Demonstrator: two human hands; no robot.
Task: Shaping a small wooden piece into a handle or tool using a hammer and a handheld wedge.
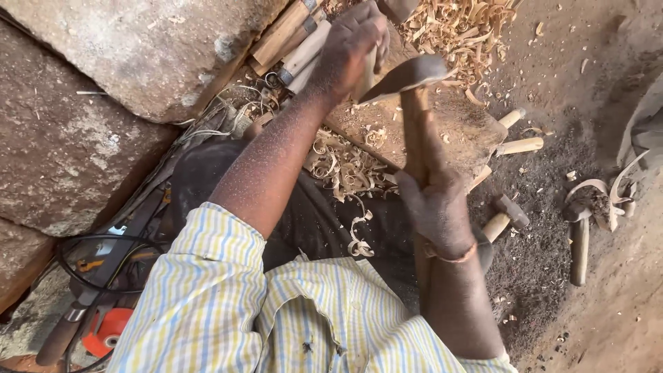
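My right hand (436, 204) grips the wooden handle of an adze-like tool (414, 131). Its dark metal blade (407, 74) is raised over a wooden work block (449, 128). My left hand (351, 43) is closed around a small piece of wood held upright on that block, just left of the blade. The piece is mostly hidden by my fingers. Pale wood shavings (345, 166) lie on the block and spill toward my lap.
Large stone slabs (83, 124) rise at the left. Wooden-handled tools (293, 41) lean by the stone. A hammer (507, 214) and a second hafted tool (581, 235) lie on the dirt at right. An orange power tool (103, 331) with black cable sits lower left.
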